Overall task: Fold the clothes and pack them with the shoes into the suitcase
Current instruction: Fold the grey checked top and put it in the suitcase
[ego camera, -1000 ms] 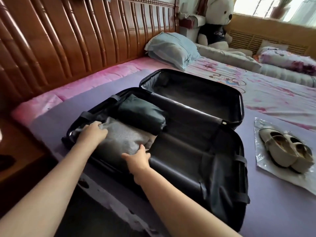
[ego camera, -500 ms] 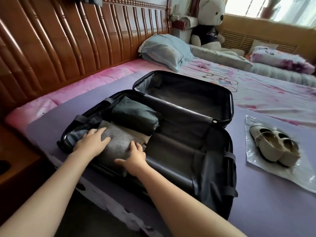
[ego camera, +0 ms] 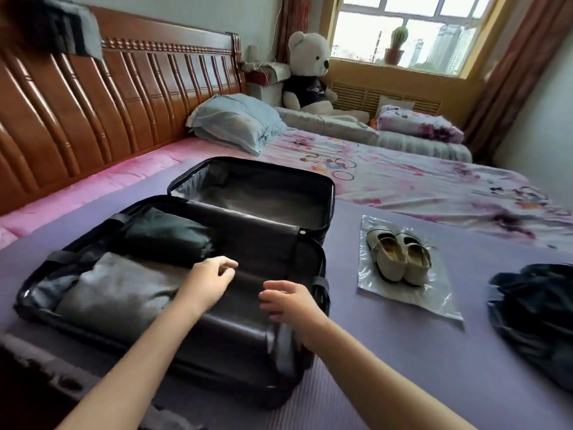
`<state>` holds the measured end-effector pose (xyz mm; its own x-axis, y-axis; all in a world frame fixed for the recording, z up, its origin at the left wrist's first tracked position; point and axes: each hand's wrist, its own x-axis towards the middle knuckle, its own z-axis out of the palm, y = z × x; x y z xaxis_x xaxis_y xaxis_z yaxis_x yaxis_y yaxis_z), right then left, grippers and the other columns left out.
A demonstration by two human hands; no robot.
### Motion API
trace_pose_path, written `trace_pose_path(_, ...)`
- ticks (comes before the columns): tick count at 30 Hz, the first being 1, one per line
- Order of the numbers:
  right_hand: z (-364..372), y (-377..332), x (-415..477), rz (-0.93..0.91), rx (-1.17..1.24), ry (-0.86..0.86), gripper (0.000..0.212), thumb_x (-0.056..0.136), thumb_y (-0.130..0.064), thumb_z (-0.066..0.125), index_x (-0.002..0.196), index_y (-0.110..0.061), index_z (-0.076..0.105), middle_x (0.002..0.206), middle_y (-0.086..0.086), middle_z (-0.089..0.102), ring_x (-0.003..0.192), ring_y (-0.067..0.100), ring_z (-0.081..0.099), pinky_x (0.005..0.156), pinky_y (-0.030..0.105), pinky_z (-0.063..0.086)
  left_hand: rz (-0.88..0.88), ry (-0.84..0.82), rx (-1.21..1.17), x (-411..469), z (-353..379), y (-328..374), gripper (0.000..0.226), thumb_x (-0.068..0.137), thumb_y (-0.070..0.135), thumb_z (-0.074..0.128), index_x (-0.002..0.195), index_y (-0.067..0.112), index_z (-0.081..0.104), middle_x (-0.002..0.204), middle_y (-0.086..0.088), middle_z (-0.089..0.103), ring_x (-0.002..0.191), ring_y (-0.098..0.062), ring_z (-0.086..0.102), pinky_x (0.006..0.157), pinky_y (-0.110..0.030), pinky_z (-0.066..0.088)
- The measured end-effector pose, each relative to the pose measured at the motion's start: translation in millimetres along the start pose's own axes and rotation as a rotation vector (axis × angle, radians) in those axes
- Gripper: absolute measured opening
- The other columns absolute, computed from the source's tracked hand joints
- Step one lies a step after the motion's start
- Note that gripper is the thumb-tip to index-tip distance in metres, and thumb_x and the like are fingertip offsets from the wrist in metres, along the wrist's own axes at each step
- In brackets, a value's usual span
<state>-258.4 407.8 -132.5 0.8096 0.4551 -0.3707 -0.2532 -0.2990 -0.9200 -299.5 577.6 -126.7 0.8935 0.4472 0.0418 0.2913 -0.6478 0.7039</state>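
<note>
Purple sheet [ego camera: 403, 352] covers the near part of the bed, with a wooden headboard [ego camera: 93, 103] at upper left and a teddy bear [ego camera: 308, 69] beside the window [ego camera: 403, 26] at the top. The open suitcase [ego camera: 248, 161] lies at lower left, with a grey folded garment [ego camera: 124, 290] and a dark folded garment [ego camera: 164, 234] in its near half. The shoes [ego camera: 398, 259] sit on a clear plastic bag [ego camera: 403, 301] at centre right. A dark clothes heap [ego camera: 533, 305] is cut off by the right edge. The left hand [ego camera: 206, 283] hovers at the grey garment's edge and the right hand [ego camera: 288, 301] is beside it, the fingers of both loosely curled and holding nothing. Blur hides whether either hand touches the lining.
</note>
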Motion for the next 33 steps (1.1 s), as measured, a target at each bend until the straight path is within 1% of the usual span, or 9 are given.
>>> trace_pose_path(3, -76.1, 3.7, -29.7, 0.02, 0.113, 0.108, 0.025, 0.09, -0.004, 0.057, 0.116, -0.004, 0.059, 0.088, 0.007, 0.063, 0.07, 0.013, 0.061, 0.057, 0.019, 0.047, 0.04, -0.137, -0.066, -12.2, 44.6, 51.0, 0.02, 0.091, 0.015, 0.057, 0.105, 0.018, 0.07, 0.102, -0.003, 0.07, 0.096, -0.015, 0.062, 0.082, -0.023, 0.044)
trace_pose_path(7, -176.9, 25.4, -69.1, 0.049, 0.166, 0.264, 0.019, 0.092, -0.006, 0.055, 0.111, -0.008, 0.06, 0.098, 0.01, 0.067, 0.084, 0.022, 0.063, 0.069, 0.027, 0.048, 0.115, -0.282, -0.103, -30.8, 108.9, 117.9, 0.021, 0.092, 0.017, 0.055, 0.108, 0.017, 0.068, 0.105, -0.001, 0.069, 0.096, -0.012, 0.062, 0.082, -0.02, 0.043)
trace_pose_path(12, -276.8, 64.5, -111.4, 0.077, 0.113, 0.474, 0.018, 0.09, -0.004, 0.057, 0.107, -0.009, 0.061, 0.095, 0.009, 0.064, 0.078, 0.019, 0.059, 0.064, 0.025, 0.043, 0.153, -0.442, -0.107, -55.6, 186.1, 191.4, 0.024, 0.095, 0.02, 0.051, 0.114, 0.017, 0.064, 0.111, -0.001, 0.065, 0.106, -0.014, 0.059, 0.083, -0.022, 0.043)
trace_pose_path(15, -333.1, 93.7, -131.0, 0.075, -0.015, 0.615, 0.023, 0.088, -0.002, 0.056, 0.109, -0.008, 0.063, 0.098, 0.009, 0.065, 0.083, 0.016, 0.058, 0.064, 0.021, 0.042, 0.202, -0.494, -0.067, -71.6, 240.8, 226.4, 0.028, 0.095, 0.017, 0.051, 0.12, 0.013, 0.061, 0.122, -0.005, 0.063, 0.112, -0.017, 0.057, 0.089, -0.023, 0.042)
trace_pose_path(19, -403.7, 132.6, -145.8, 0.076, -0.303, 0.813, 0.034, 0.087, -0.007, 0.056, 0.121, -0.009, 0.061, 0.12, 0.009, 0.064, 0.111, 0.02, 0.057, 0.09, 0.024, 0.042, 0.263, -0.585, 0.092, -94.9, 309.8, 250.8, 0.043, 0.096, 0.023, 0.049, 0.138, 0.014, 0.043, 0.143, -0.004, 0.045, 0.133, -0.018, 0.039, 0.106, -0.024, 0.027)
trace_pose_path(22, -450.2, 144.5, -147.3, 0.074, -0.491, 0.913, 0.043, 0.09, -0.018, 0.058, 0.133, -0.015, 0.052, 0.134, 0.004, 0.054, 0.124, 0.021, 0.046, 0.098, 0.031, 0.038, 0.237, -0.66, 0.138, -103.2, 348.2, 263.0, 0.045, 0.097, 0.028, 0.048, 0.14, 0.015, 0.041, 0.145, -0.004, 0.043, 0.134, -0.018, 0.037, 0.107, -0.024, 0.027)
trace_pose_path(26, -495.7, 144.2, -129.0, 0.088, -0.655, 0.987, 0.053, 0.093, -0.026, 0.058, 0.143, -0.02, 0.041, 0.145, 0.0, 0.044, 0.133, 0.019, 0.035, 0.101, 0.032, 0.036, 0.229, -0.65, 0.054, -101.2, 375.7, 285.4, 0.039, 0.097, 0.028, 0.048, 0.134, 0.015, 0.049, 0.137, -0.005, 0.051, 0.127, -0.018, 0.046, 0.102, -0.027, 0.035)
trace_pose_path(30, -517.7, 145.0, -101.9, 0.162, -0.801, 0.995, 0.037, 0.092, -0.028, 0.059, 0.128, -0.021, 0.058, 0.143, -0.002, 0.047, 0.132, 0.018, 0.036, 0.102, 0.031, 0.031, 0.233, -0.601, -0.068, -100.2, 384.0, 302.1, 0.033, 0.098, 0.025, 0.047, 0.126, 0.012, 0.057, 0.126, -0.002, 0.06, 0.117, -0.016, 0.054, 0.089, -0.019, 0.036)
trace_pose_path(33, -513.6, 146.7, -94.8, 0.121, -0.837, 1.067, 0.02, 0.093, -0.026, 0.056, 0.107, -0.021, 0.069, 0.118, 0.002, 0.066, 0.117, 0.021, 0.05, 0.104, 0.031, 0.026, 0.149, -0.626, -0.219, -100.5, 385.2, 308.9, 0.029, 0.098, 0.024, 0.046, 0.12, 0.011, 0.06, 0.12, -0.005, 0.063, 0.111, -0.017, 0.058, 0.09, -0.024, 0.042)
